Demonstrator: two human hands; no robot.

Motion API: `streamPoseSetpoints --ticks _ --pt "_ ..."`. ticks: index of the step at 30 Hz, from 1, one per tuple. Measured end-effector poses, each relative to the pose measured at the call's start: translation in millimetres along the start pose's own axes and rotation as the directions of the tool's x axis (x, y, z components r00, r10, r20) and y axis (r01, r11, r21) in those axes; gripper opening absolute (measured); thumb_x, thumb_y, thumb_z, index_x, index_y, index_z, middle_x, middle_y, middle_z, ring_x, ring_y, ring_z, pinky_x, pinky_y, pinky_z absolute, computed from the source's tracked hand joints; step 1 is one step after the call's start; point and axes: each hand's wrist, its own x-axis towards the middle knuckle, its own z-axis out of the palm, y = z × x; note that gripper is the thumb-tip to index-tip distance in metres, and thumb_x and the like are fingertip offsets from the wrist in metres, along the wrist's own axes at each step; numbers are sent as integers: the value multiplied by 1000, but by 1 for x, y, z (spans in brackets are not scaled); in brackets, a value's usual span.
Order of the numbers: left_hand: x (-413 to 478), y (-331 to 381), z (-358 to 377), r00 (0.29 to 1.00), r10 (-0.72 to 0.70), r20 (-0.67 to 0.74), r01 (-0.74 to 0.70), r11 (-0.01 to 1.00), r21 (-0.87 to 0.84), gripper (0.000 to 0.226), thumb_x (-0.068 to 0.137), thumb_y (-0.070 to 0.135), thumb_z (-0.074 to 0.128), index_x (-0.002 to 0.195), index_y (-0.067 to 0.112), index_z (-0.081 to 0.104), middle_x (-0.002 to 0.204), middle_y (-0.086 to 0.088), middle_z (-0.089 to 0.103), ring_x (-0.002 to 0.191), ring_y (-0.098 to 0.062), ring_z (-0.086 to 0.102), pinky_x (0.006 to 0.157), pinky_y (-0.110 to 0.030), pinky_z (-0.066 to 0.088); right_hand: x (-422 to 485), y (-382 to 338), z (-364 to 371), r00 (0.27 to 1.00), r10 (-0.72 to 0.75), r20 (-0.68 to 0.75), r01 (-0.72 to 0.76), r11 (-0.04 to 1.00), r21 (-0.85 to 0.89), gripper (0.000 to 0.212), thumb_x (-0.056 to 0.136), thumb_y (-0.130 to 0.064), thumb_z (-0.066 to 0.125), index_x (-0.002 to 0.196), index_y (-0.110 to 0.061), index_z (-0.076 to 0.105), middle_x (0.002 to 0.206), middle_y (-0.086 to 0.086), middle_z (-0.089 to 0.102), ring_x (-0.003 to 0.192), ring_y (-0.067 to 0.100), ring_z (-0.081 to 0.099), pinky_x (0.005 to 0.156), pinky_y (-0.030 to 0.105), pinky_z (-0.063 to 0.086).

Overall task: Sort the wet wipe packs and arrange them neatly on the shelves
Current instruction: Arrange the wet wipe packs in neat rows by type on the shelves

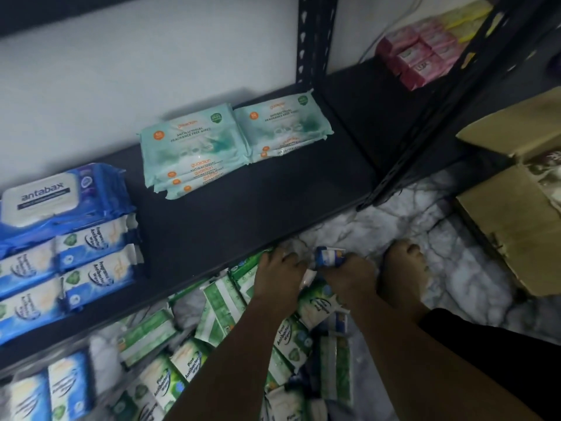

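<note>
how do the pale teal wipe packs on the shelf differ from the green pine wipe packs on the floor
The pale teal antibacterial wipe packs lie flat in two neat stacks on the black shelf; the green pine antibacterial wipe packs lie scattered and tilted on the marble floor. The teal packs look wider and flatter, the green ones narrower. Both are soft plastic wipe packs.

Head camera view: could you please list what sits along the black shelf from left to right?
Blue antabax pack stack → left teal Guardian wipes stack → right teal Guardian wipes stack → black shelf upright → pink packs.
</note>
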Motion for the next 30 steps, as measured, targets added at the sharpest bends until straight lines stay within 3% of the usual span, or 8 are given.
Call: streamPoseSetpoints --ticks 5,10,14,16,18,22,26,30 --pt "-17 3 -3 981 -103 -164 35 926 -377 66 73 17 67 137 28 52 144 9 49 136 -22 38 100 -39 37 -11 7 -27 996 -45 -82 59 984 168 23 91 -40 70 89 -21 58 76 1 57 66 16 54 65 28 40" --pt "-48 6 -27 935 -279 -221 -19 582 -813 61 76 10 67 136 22 59 131 8 61 122 -12 54 99 -23 45 -49 -7 -63 985 -100 -138 146 912 383 19 99 -31 62 101 -12 62 81 -1 61 69 11 56 58 19 45" --pt "-95 11 -69 909 -411 -73 58 298 -953 43 85 19 79 118 39 59 112 31 57 99 12 55 75 -1 40 -92 -16 -62 999 -19 27 -6 693 721 58 86 -38 77 138 -21 57 126 22 62 93 27 68 77 33 58" --pt "-123 8 -81 883 -469 -33 58 178 -982 33 82 27 82 108 36 63 106 25 65 95 14 58 73 -9 45 -105 -15 -54 989 -12 146 -116 539 834 47 83 -53 76 125 -38 61 105 9 70 77 17 69 71 41 58" --pt "-151 4 -87 850 -526 4 49 71 -996 27 82 28 83 102 27 63 100 14 68 91 5 63 69 -16 47 -142 -26 -55 955 -123 269 -219 319 922 13 104 -32 52 112 -24 59 67 2 64 51 12 59 59 34 47" --pt "-206 -5 -94 760 -646 65 -28 -132 -991 26 84 11 80 99 9 59 92 -8 71 88 -20 68 69 -22 51 -209 -41 -45 860 -317 399 -362 172 916 30 100 -13 49 128 -4 53 82 14 63 71 30 58 70 40 44" --pt "-257 -14 -100 693 -716 81 -47 -157 -986 34 80 27 84 102 13 61 95 -4 74 93 -22 71 84 -39 55 -264 -51 -39 772 -448 450 -383 237 893 60 65 -12 89 121 -9 67 120 30 66 105 46 65 86 57 56" --pt "-299 -20 -108 658 -751 58 -68 -135 -988 45 80 38 83 110 18 57 100 1 72 95 -14 69 76 -24 51 -294 -48 -27 742 -458 490 -403 279 872 42 94 -7 51 135 -9 57 130 33 59 115 49 59 102 63 44"
